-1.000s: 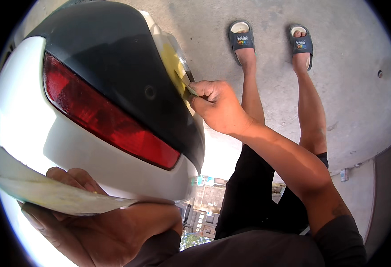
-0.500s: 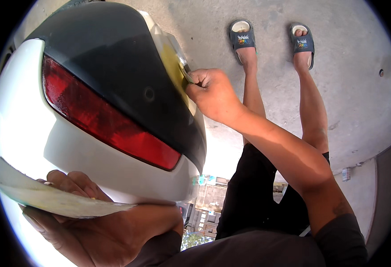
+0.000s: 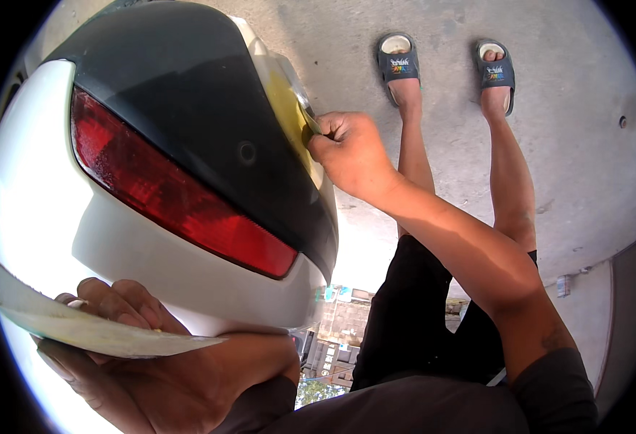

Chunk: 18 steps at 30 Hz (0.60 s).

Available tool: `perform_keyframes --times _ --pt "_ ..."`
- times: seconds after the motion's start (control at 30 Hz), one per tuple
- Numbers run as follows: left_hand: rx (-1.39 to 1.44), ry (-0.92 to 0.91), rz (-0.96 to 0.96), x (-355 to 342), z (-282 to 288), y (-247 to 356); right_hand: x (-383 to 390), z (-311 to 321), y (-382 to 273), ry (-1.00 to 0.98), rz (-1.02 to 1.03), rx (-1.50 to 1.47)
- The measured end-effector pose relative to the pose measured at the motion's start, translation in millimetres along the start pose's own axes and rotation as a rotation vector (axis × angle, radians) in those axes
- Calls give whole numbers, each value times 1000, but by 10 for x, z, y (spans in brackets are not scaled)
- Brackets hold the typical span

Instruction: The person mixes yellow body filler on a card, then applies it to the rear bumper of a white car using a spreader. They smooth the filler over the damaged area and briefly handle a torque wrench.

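A curved vehicle body part fills the left side, with white paint (image 3: 32,188), a black panel (image 3: 173,94) and a red tail-light lens (image 3: 173,188). My right hand (image 3: 350,155) pinches a small thin greenish piece (image 3: 309,121) against a yellow patch (image 3: 287,105) on the part's right edge; what exactly the piece is, I cannot make out. My left hand (image 3: 151,380), at lower left, grips a pale curved edge (image 3: 94,322) of the part, thumb below and curled fingers above, some partly hidden by that edge.
Concrete ground (image 3: 571,166) surrounds my legs and dark sandals (image 3: 496,74). A small dark round object (image 3: 622,121) lies at the right. A pale wall-like surface (image 3: 586,318) is at lower right; bright background with foliage (image 3: 318,390) shows past the part's lower end.
My right hand has shifted upward along the yellow patch since a second ago, with little movement in the last half second. My left hand stays on the edge.
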<state>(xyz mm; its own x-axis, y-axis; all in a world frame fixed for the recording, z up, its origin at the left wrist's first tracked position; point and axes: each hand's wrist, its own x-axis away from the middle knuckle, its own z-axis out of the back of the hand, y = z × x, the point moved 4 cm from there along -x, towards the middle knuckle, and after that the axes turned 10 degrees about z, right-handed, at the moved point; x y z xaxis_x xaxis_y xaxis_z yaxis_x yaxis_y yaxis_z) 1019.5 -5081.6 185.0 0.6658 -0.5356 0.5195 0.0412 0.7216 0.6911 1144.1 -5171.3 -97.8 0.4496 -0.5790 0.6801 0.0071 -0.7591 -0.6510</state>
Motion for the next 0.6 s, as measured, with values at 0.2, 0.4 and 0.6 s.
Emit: perform_keyframes --times 0.2,0.4,0.6 --pt "-135 18 49 14 100 7 249 53 40 -26 2 -199" --pt "15 15 -26 -19 8 -12 167 129 123 90 -25 -67" --pt "-166 90 -127 -24 -73 9 35 -69 -5 -38 61 65"
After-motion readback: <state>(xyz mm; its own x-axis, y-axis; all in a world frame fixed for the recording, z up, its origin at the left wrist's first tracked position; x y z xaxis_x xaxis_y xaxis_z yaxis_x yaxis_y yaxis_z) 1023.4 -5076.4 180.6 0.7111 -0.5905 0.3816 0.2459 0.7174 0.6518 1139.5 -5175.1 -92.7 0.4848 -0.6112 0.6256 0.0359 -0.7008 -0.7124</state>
